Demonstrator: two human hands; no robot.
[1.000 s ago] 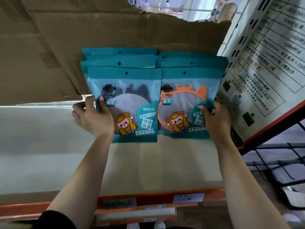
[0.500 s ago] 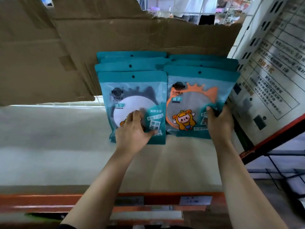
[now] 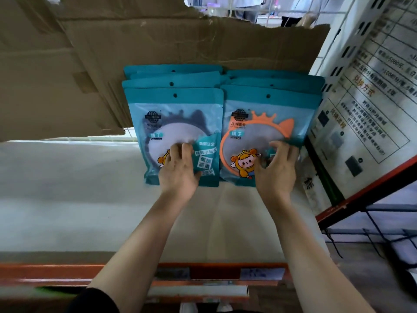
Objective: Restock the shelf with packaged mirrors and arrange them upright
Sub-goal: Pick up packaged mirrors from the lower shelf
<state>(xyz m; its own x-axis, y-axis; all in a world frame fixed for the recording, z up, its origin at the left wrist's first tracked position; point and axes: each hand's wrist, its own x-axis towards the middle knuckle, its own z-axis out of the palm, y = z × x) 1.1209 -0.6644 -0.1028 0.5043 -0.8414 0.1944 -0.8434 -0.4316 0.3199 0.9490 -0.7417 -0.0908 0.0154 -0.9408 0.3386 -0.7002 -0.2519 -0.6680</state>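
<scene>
Two rows of teal mirror packages stand upright on the white shelf (image 3: 67,199), leaning back against the cardboard. The front left package (image 3: 178,123) shows a dark-framed mirror; the front right package (image 3: 266,123) shows an orange-framed one. Several more packages stand behind each. My left hand (image 3: 178,170) rests on the lower face of the left package with its fingers spread flat. My right hand (image 3: 276,168) presses the lower right part of the right package, fingers slightly bent against its front.
Torn brown cardboard (image 3: 158,46) forms the back and left of the shelf bay. A perforated white upright with a printed notice (image 3: 365,105) stands at the right. An orange shelf rail (image 3: 214,273) with price tags runs along the front edge.
My right hand slid from the right package's outer edge onto its front. My left hand stays on the left package's face. The view has moved closer.
</scene>
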